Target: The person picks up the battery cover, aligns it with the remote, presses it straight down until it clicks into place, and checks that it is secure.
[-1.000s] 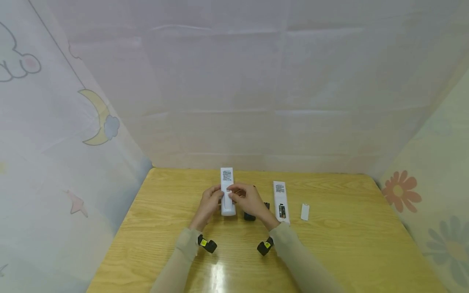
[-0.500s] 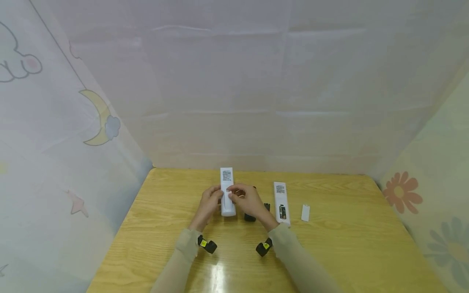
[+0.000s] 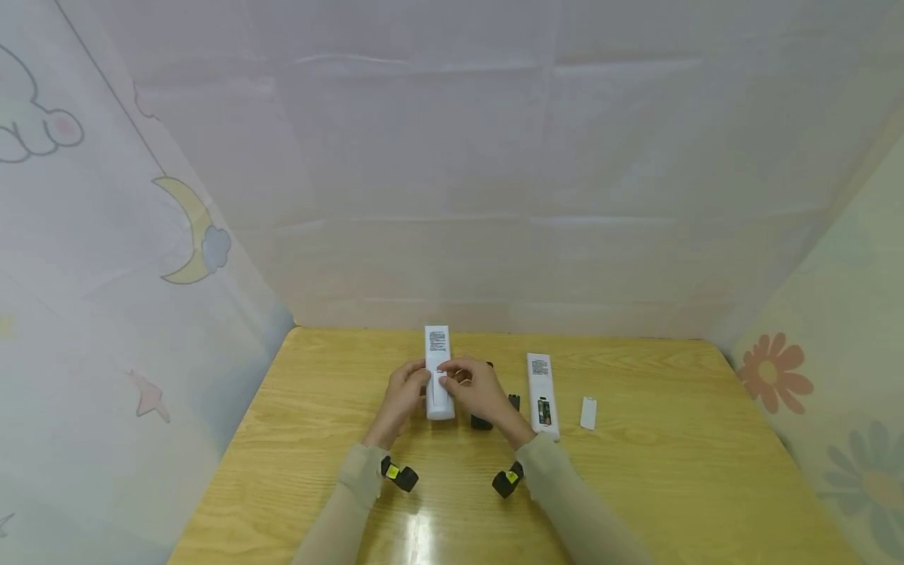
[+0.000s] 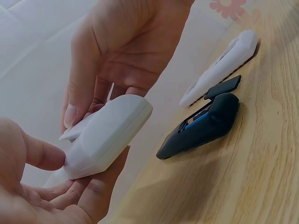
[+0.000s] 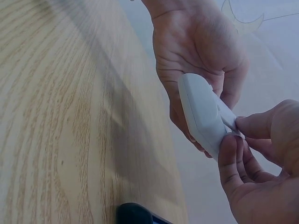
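Note:
A white remote control (image 3: pixel 437 342) is held above the table, its printed back facing up. My left hand (image 3: pixel 405 390) grips it from the left side, with fingers underneath in the left wrist view. My right hand (image 3: pixel 482 390) pinches the battery cover (image 4: pixel 78 128) of this remote. One end of the cover stands raised from the body, as both wrist views show. The right thumb lies on the cover (image 5: pixel 227 113), and fingers curl at the remote's end. The battery compartment beneath is hidden.
Right of the hands, a black remote (image 4: pixel 201 123) lies with batteries showing in its compartment, its black cover (image 4: pixel 224 87) beside it. Farther right lie a second white remote (image 3: pixel 541 383) with an uncovered battery compartment and a loose white cover (image 3: pixel 588 413). Printed cloth surrounds the wooden table (image 3: pixel 678 471).
My right wrist has shifted slightly left and down in the head view. Both hands keep their hold on the white remote and its cover.

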A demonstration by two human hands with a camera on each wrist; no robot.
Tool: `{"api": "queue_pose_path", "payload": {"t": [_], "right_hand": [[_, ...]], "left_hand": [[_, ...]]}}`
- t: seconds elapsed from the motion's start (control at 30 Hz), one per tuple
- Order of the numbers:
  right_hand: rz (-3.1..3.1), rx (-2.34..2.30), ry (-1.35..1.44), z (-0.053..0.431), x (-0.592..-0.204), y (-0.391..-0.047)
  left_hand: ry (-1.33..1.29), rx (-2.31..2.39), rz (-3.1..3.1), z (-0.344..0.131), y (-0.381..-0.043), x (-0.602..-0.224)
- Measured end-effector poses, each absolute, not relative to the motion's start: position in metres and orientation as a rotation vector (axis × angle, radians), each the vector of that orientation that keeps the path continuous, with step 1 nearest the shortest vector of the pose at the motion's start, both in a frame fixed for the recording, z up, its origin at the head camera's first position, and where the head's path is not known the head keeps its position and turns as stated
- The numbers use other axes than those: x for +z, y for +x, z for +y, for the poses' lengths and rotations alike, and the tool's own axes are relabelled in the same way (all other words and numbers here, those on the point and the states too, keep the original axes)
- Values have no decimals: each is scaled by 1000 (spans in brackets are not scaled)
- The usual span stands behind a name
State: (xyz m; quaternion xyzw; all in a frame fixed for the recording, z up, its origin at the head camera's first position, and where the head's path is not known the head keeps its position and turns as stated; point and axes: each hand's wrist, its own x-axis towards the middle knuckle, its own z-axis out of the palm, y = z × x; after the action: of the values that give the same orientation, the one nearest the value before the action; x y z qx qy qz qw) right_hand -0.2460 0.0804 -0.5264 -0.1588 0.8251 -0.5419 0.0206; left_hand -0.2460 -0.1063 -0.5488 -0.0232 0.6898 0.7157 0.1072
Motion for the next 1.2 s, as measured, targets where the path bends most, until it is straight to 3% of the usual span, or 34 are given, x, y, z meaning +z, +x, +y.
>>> {"api": "queue_pose_path", "payload": {"t": [0.97,1.2], "right_hand": [[2603,-1733,-461,77,-535,-251],[2554,-1828,-324,76,-538,-256]], "left_hand": [[-75,2104,2028,-102,-252,-547],[-84,2116,2030,-102,-256,-548]]}}
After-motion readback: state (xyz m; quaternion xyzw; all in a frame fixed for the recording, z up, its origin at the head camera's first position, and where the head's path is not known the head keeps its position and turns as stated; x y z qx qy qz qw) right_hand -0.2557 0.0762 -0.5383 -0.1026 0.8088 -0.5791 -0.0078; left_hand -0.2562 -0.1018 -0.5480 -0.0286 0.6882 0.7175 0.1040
